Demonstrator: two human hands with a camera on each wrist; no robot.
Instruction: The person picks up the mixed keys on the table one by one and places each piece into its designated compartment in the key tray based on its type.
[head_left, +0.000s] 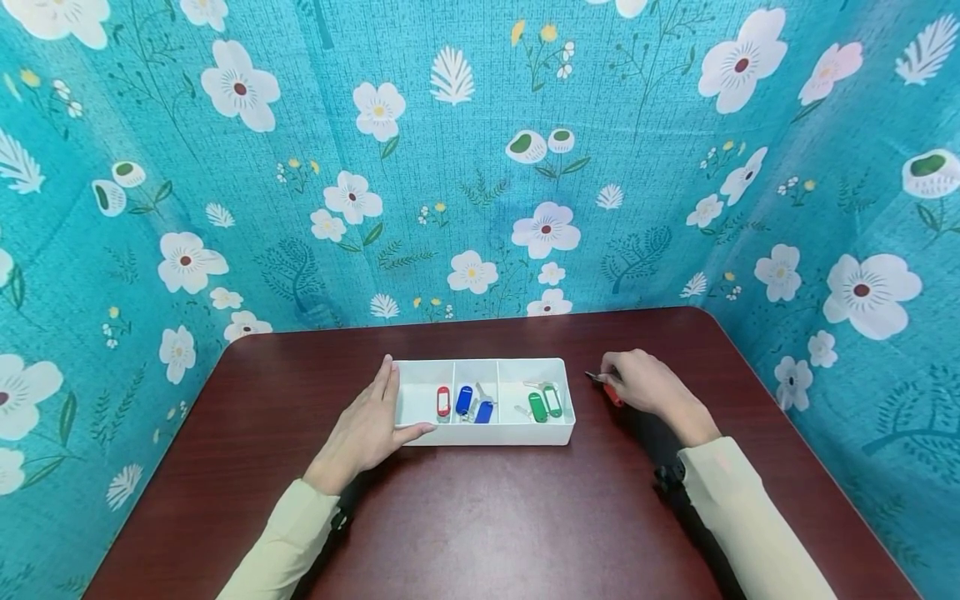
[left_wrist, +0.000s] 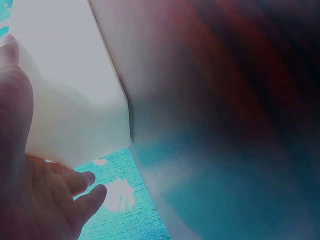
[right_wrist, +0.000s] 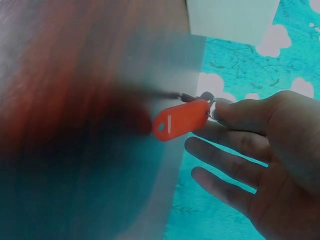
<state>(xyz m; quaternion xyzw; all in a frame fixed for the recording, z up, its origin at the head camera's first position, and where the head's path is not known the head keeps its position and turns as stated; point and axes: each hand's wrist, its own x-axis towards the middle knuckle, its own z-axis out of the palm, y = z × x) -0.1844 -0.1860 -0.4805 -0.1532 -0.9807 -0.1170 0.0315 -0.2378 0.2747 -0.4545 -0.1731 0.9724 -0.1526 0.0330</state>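
Observation:
A white tray [head_left: 495,435] with three compartments stands on the table. My left hand [head_left: 363,429] rests against its left end, fingers straight along the end wall and thumb along the front wall. To the right of the tray, my right hand [head_left: 645,383] pinches a key with an orange-red tag [right_wrist: 182,120] by its ring, thumb against forefinger, while the other fingers stay extended. Both tag and key hang just over the tabletop. Inside the tray, a red key tag [head_left: 443,401] lies in the left compartment, two blue key tags [head_left: 465,400] in the middle, two green key tags [head_left: 537,408] in the right.
The dark red-brown table [head_left: 480,517] has rounded far corners. Behind it and at both sides hangs a turquoise flowered curtain [head_left: 465,208]. Dark straps with small devices [head_left: 670,477] sit at both wrists, beside pale sleeves [head_left: 742,508].

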